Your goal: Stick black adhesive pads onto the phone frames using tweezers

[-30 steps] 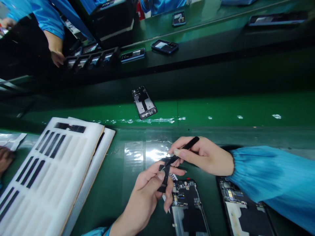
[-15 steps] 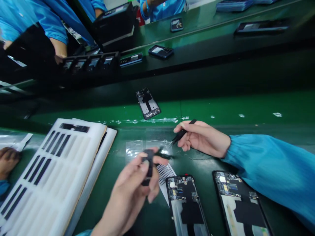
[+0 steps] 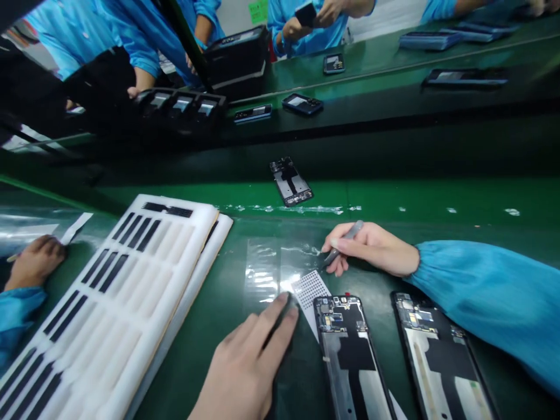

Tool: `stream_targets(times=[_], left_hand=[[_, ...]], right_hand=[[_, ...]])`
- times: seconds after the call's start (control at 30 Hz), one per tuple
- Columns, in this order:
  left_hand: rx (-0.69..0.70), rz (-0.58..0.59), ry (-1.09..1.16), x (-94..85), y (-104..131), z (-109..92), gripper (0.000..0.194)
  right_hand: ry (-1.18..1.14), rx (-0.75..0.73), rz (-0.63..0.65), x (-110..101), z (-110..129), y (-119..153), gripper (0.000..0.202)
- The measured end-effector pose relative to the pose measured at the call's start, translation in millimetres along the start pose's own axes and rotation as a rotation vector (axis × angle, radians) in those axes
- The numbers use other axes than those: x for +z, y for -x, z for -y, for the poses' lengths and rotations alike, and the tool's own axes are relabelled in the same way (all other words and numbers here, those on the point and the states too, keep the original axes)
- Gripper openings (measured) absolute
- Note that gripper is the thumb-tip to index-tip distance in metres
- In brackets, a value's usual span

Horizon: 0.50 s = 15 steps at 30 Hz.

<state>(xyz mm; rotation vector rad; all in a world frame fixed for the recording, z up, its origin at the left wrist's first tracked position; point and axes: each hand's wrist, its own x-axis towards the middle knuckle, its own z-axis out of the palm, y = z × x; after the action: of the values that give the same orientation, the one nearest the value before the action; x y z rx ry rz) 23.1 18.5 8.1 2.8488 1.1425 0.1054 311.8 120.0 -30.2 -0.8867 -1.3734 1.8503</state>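
My right hand point(image 3: 365, 248) holds grey tweezers point(image 3: 346, 242) by the fingers, their tips down near the upper edge of a white sheet of small dark dots point(image 3: 311, 290). My left hand point(image 3: 251, 356) is back up, its thumb and fingertips close together at that sheet's left edge; what lies between them is too small to make out. An opened phone body point(image 3: 356, 353) with an exposed circuit board lies over the lower part of the sheet. Another opened phone body point(image 3: 446, 364) lies to its right, partly under my sleeve. Clear plastic film point(image 3: 262, 271) lies behind my left hand.
White foam trays point(image 3: 144, 256) with black strips are stacked at left, beside another person's hand point(image 3: 37, 259). One opened phone point(image 3: 291, 181) lies further back. Beyond are phones point(image 3: 303, 104) on a shelf, a black slotted tray point(image 3: 181, 108) and people in blue sleeves.
My left hand has turned over and lowered to the dotted sheet; the black part it held no longer shows clearly. The tweezers are tilted differently in my right hand. The view has shifted.
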Motion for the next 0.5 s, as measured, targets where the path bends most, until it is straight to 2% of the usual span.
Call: stream_targets(times=[0.1,0.17,0.3,0.5], left_hand=[[0.039,0.166,-0.077,4.8,-6,-12,0.068],[0.059,0.228,-0.08,7.5,-10,-20,0.075],[0.07,0.255,-0.096,14.0,-11,-27,0.086],[0.062,0.25,-0.149,20.2,-11,-26,0.079]], right_hand=[[0.167,-0.024,0.044,10,1,4,0.033],[0.226,-0.025,0.061,16,1,7,0.031],[0.256,0.007,0.013,19,1,10,0.038],[0.281,0.049,-0.012,17,0,10,0.047]])
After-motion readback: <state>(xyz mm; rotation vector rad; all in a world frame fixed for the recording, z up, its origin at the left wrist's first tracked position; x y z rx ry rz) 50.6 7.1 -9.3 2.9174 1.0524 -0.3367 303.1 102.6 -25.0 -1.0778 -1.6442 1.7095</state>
